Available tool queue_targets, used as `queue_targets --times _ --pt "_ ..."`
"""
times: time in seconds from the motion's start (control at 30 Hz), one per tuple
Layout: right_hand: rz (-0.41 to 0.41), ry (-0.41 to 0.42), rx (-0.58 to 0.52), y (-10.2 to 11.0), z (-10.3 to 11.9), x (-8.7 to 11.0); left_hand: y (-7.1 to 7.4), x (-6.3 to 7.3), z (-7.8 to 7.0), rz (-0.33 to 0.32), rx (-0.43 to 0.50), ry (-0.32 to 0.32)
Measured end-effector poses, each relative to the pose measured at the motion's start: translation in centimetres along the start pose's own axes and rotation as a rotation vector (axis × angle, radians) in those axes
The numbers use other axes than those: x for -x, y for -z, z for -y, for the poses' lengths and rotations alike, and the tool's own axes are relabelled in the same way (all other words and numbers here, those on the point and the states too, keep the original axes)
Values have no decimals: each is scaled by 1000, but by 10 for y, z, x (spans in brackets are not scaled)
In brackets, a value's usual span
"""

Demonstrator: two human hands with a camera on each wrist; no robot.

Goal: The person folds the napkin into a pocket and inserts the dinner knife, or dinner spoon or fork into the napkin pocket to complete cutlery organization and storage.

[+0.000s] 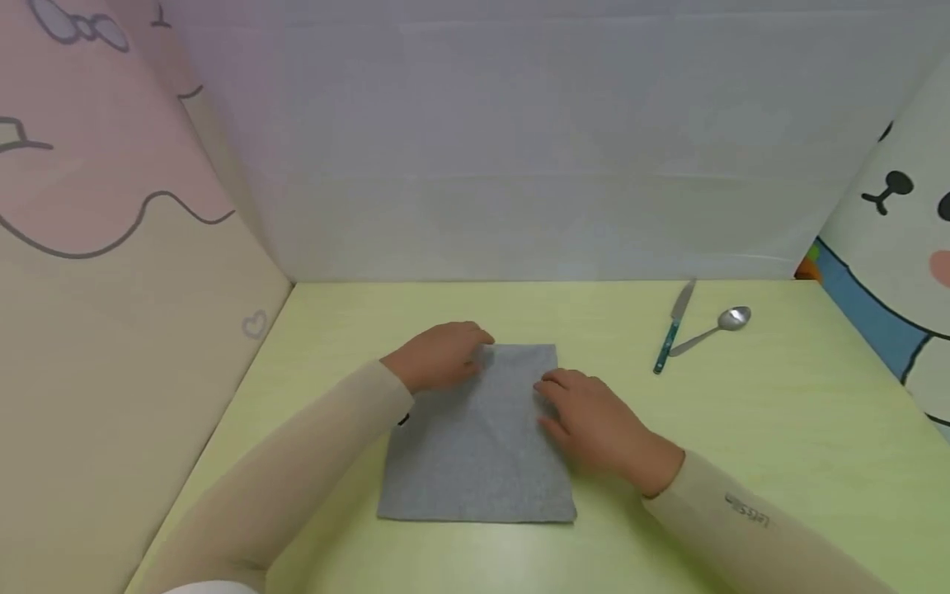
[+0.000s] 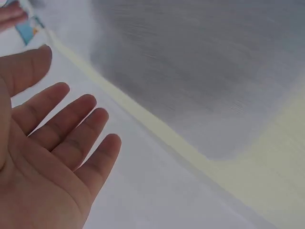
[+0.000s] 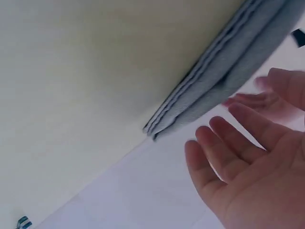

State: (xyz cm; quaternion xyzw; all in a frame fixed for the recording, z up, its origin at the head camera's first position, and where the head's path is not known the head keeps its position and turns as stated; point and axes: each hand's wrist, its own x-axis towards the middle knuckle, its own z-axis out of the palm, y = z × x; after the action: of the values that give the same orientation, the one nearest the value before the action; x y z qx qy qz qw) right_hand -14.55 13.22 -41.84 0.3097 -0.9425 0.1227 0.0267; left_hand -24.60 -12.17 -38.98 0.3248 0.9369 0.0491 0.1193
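A grey cloth (image 1: 482, 470), folded into a rectangle, lies flat on the table in front of me. My left hand (image 1: 439, 356) is over its far left corner, which it partly hides. At the right edge of the cloth is my right hand (image 1: 594, 419), with loosely bent fingers. In the left wrist view, the left hand's fingers (image 2: 78, 138) are spread and hold nothing. The right wrist view shows several stacked layers along the cloth's edge (image 3: 209, 81), beside the relaxed right fingers (image 3: 219, 152). Whether either hand touches the cloth, I cannot tell.
To the right of the cloth, a table knife (image 1: 674, 330) with a teal handle lies on the pale yellow-green table (image 1: 779, 429). A metal spoon (image 1: 731, 320) lies beside it, its handle end close to the knife's handle. A whitish wall (image 1: 519, 148) rises behind the table.
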Motion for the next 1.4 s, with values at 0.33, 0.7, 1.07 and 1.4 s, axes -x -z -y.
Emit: queue_targets --times 0.33,0.7,1.07,1.4 --pt "290 -21 149 -17 -31 -26 -27 54 46 131 -8 36" --pt "217 146 138 -14 -49 -16 -31 50 36 74 26 59" --pt "206 140 85 -22 -27 15 -36 33 38 137 -52 62" --pt "276 -1 107 -12 -4 34 -36 28 39 155 -44 70"
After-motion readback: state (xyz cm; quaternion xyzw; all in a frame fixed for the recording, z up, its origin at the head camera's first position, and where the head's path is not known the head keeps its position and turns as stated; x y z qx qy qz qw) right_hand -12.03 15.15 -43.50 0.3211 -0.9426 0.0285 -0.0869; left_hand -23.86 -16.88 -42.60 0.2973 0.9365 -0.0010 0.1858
